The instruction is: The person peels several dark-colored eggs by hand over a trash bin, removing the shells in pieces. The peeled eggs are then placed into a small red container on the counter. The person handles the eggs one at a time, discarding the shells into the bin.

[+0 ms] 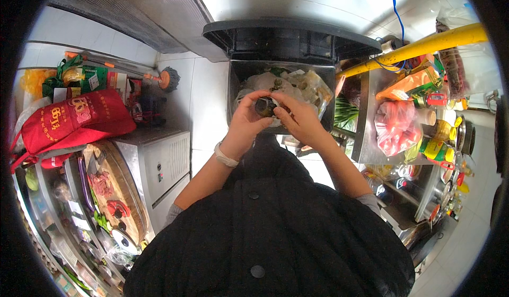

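Observation:
Over an uncovered black rubbish bin (pixel 327 116), my left hand (pixel 243 124) holds a small dark, shiny, rounded thing (pixel 264 107) that looks like a preserved egg. The fingers of my right hand (pixel 300 122) curl around its other side, with the thumb close against it. Part of it is hidden behind my fingers. A pale plastic bag and food scraps (pixel 306 84) fill the bin below. Its black lid (pixel 286 34) is tipped back at the far side. A pale band circles my left wrist.
On the left, a wooden chopping board (pixel 133 201) bears a cleaver, raw meat (pixel 101 183) and a white plate (pixel 123 243) with a dark piece. A red cloth bag (pixel 79 122) lies beyond. A yellow pipe (pixel 421 46) slants above the right metal counter, where bagged red produce (pixel 397 128) sits.

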{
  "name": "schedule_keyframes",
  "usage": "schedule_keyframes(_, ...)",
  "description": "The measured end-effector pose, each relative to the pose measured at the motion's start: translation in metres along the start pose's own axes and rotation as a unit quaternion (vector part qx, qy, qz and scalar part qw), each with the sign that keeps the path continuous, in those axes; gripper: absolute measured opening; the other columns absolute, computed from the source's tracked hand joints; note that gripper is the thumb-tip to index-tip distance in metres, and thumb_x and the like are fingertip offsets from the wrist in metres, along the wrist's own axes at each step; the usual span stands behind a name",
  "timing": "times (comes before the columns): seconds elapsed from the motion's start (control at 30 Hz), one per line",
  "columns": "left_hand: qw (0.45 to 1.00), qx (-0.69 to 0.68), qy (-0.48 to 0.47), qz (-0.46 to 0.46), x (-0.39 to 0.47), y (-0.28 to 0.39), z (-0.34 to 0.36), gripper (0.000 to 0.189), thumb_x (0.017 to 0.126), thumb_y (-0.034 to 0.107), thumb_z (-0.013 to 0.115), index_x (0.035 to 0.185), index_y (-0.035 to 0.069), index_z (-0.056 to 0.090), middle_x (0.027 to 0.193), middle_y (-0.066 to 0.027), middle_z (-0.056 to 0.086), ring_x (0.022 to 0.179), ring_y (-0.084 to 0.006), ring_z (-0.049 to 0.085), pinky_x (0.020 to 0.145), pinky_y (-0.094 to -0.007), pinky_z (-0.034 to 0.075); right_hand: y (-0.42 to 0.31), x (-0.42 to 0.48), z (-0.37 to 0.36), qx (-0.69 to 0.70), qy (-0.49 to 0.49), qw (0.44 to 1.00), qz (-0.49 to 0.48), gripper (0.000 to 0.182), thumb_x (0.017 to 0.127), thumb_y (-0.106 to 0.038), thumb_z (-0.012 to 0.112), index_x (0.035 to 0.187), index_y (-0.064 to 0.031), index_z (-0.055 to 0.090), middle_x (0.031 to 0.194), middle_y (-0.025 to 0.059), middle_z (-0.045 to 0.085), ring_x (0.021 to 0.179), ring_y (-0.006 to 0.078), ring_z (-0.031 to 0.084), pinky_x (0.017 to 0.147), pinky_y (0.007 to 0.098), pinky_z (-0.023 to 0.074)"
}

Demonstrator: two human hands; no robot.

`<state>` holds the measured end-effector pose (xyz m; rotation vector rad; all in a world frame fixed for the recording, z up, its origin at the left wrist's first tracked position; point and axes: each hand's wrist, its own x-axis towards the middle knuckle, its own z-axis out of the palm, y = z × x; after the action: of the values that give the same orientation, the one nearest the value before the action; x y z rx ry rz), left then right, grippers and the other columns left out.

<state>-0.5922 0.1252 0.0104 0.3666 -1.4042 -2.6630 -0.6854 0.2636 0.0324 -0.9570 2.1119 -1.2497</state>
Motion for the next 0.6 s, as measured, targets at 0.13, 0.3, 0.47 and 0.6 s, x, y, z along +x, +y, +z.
schedule_keyframes(0.13,1.000,0.017,0.022,-0.004,-0.003,0.007,0.007,0.053,0.071,-0.006,0.064,0.118,0.003,0.043,0.121,-0.0075,0.044,0.107,-0.0161,0.048,0.090,-0.0286,0.043,-0.011,-0.001,-0.004,0.021,-0.020,0.999,0.033,0.031,0.085,-0.020,0.050,0.113,-0.0067,0.050,0.093,0.0163,0.059,0.082,0.0329,0.058,0.070,0.0375,0.0457)
schedule_keyframes(0.3,0.995,0.060,0.060,-0.052,-0.005,0.005,0.005,0.042,0.073,-0.005,0.064,0.111,-0.001,0.048,0.105,-0.0071,0.054,0.097,-0.0144,0.054,0.084,-0.0261,0.046,-0.001,-0.003,0.006,-0.031,0.039,0.998,-0.026,0.026,0.085,-0.019,0.050,0.108,-0.0071,0.052,0.090,0.0167,0.059,0.081,0.0337,0.058,0.069,0.0402,0.0458)
schedule_keyframes(0.47,0.991,0.091,0.079,-0.052,-0.008,0.007,0.007,0.038,0.073,-0.005,0.064,0.108,-0.003,0.051,0.100,-0.0069,0.057,0.092,-0.0136,0.056,0.082,-0.0253,0.047,0.004,-0.004,0.012,-0.094,0.057,0.993,-0.045,0.023,0.085,-0.018,0.049,0.106,-0.0089,0.050,0.081,0.0168,0.060,0.075,0.0350,0.059,0.063,0.0434,0.0462)
schedule_keyframes(0.6,0.992,0.087,0.076,-0.054,-0.008,0.007,0.007,0.040,0.072,-0.006,0.064,0.109,-0.003,0.051,0.101,-0.0072,0.057,0.092,-0.0137,0.056,0.081,-0.0251,0.047,0.014,-0.002,0.015,-0.139,0.060,0.987,-0.063,0.021,0.085,-0.015,0.047,0.106,-0.0085,0.050,0.078,0.0171,0.060,0.070,0.0354,0.059,0.060,0.0432,0.0466)
